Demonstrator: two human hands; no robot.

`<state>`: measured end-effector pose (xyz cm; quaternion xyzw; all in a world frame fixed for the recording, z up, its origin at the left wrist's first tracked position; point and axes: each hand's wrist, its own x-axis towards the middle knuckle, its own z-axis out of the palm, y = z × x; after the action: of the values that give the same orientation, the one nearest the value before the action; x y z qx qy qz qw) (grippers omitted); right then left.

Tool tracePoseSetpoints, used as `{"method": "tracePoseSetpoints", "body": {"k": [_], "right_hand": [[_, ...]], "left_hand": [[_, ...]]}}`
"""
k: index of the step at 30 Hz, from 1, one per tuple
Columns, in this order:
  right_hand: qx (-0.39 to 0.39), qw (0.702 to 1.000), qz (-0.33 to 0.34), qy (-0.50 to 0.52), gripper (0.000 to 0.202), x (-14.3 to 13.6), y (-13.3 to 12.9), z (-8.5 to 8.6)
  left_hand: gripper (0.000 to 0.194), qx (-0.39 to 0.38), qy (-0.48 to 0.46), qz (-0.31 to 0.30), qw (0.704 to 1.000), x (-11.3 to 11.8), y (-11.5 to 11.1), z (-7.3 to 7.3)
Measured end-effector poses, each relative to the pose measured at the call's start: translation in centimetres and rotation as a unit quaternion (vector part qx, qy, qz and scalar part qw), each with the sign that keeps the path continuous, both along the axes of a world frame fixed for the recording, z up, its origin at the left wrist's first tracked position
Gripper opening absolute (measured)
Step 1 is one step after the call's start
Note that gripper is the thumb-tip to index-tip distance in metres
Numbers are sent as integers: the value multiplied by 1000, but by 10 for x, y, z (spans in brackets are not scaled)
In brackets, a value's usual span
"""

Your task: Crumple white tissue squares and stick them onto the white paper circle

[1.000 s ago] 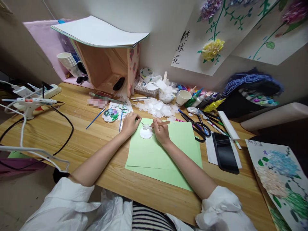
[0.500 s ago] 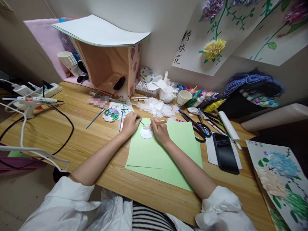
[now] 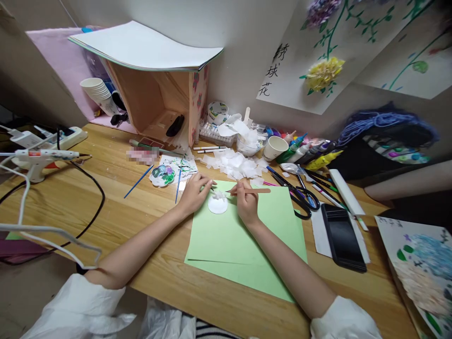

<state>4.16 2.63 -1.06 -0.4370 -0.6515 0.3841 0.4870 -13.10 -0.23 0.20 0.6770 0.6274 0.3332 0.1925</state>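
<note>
A white paper disc point(image 3: 218, 205) lies on the upper left part of a green paper sheet point(image 3: 243, 235), with small white paper pieces point(image 3: 219, 194) bunched at its far edge. My left hand point(image 3: 194, 194) is just left of the disc, thumb and fingers pinched together. A short dark, thin tip shows at its fingertips, too small to name. To the right of the disc, my right hand point(image 3: 246, 205) grips a slim brown stick point(image 3: 261, 190), held nearly level. Its narrow end points left toward the paper pieces, with a small gap.
Behind the sheet lies a pile of white paper squares point(image 3: 236, 162). Scissors point(image 3: 294, 193) and a phone point(image 3: 342, 238) are on the right. Paintbrushes point(image 3: 138, 181) and a paint palette point(image 3: 163, 175) lie left. A glue gun point(image 3: 42, 157) with cables stands farther left.
My right hand has drawn back rightward, taking the brown stick's tip away from the paper pieces. The stick now lies nearly level. The camera view has shifted slightly.
</note>
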Motion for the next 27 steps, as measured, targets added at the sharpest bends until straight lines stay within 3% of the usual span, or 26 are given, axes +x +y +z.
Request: {"method": "tracePoseSetpoints", "body": {"k": [7,14,19,22,27], "right_hand": [[-100,991,-40,79,35,1,6,2],[-137,986,-16,92,32,3,8,3],[-158,984,-8,75,30,4,9,1],[-167,984,23,53,25,4,10,0],[-169,982,83,-7,20,6,12,0]], "left_hand": [[35,-72,-14,-106,992,2,-11,10],[31,-78,24,-138,987,0,-14,8],[31,-86,-2,-143,986,-2,-12,9],[31,-86,-42,-122,988,-2,-12,8],[31,-70,-86,24,994,-5,0,11]]}}
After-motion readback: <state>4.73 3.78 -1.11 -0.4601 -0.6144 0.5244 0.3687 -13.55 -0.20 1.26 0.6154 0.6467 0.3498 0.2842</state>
